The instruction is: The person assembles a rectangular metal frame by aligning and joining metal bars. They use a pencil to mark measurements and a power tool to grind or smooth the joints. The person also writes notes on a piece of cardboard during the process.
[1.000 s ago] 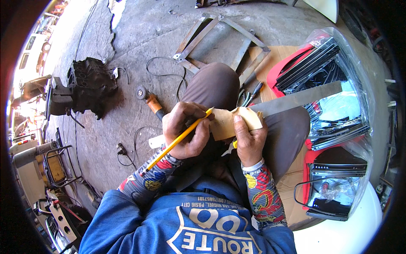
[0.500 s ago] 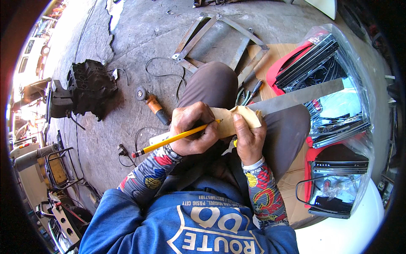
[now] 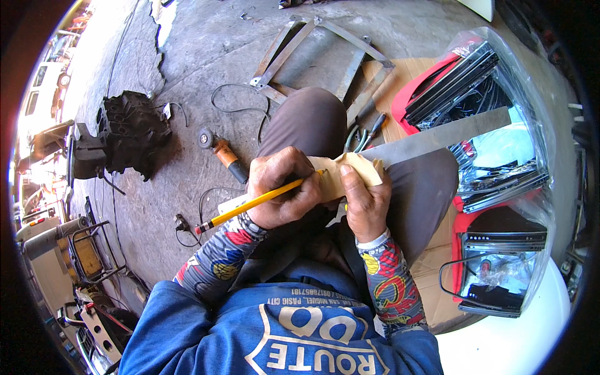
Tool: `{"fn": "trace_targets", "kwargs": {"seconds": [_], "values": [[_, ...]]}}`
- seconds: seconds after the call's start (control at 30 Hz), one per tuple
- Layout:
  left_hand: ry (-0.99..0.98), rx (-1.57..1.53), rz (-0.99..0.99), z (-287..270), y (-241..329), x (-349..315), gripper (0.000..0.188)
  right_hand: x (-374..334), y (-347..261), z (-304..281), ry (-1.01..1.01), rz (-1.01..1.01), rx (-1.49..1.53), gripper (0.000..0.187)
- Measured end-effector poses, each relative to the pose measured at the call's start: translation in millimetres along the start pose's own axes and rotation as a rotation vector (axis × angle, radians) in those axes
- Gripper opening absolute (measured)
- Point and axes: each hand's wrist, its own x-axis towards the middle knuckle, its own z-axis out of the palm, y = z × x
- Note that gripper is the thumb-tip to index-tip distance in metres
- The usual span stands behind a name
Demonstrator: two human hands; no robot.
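Note:
My left hand [image 3: 281,190] is closed round a yellow pencil [image 3: 256,201], with its red eraser end toward my left forearm. The pencil's point rests on a crumpled tan sheet, like paper [image 3: 333,181]. The sheet lies over a long flat grey metal strip [image 3: 444,134], which slants across my lap and reaches out to the right. My right hand [image 3: 367,200] pinches the sheet and strip, thumb on top and fingers hidden beneath. A pale end of what may be the same strip shows beyond my left hand; the part between is covered.
An orange angle grinder [image 3: 226,156] lies on the concrete, its cable nearby. Left stands a dark engine block [image 3: 134,134]. Ahead is a metal frame [image 3: 284,53], with pliers [image 3: 357,139] and a screwdriver [image 3: 377,123] near my knee. Plastic-wrapped red and black parts [image 3: 431,87] lie on cardboard [image 3: 431,275].
The view has shifted slightly. Both hands keep the same grips, and the pencil point stays at nearly the same spot on the tan sheet.

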Motion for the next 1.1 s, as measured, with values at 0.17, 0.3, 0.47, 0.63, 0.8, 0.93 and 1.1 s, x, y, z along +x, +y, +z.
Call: {"fn": "trace_targets", "kwargs": {"seconds": [0.17,0.3,0.47,0.63,0.8,0.93,1.1], "values": [[0.002,0.015,-0.027,2,3,2,0.015,0,0,0,-0.007,0.010,0.029,0.021],[-0.054,0.025,0.017,0,3,4,0.014,0,-1,-1,-0.015,-0.008,-0.001,0.022],[-0.104,-0.052,-0.014,-7,1,4,0.014,-1,1,-1,-0.014,0.023,0.045,0.022],[0.133,-0.299,-0.102,-1,6,-4,0.013,0,4,2,0.009,0.064,0.099,0.022],[0.136,-0.173,0.048,-2,12,-4,0.012,0,-1,4,0.019,0.043,0.075,0.022],[0.131,-0.196,0.045,1,8,-2,0.011,1,-2,3,0.001,0.015,-0.016,0.023],[0.134,-0.206,-0.018,3,3,-4,0.008,-2,2,4,0.005,0.066,0.108,0.025]]}}
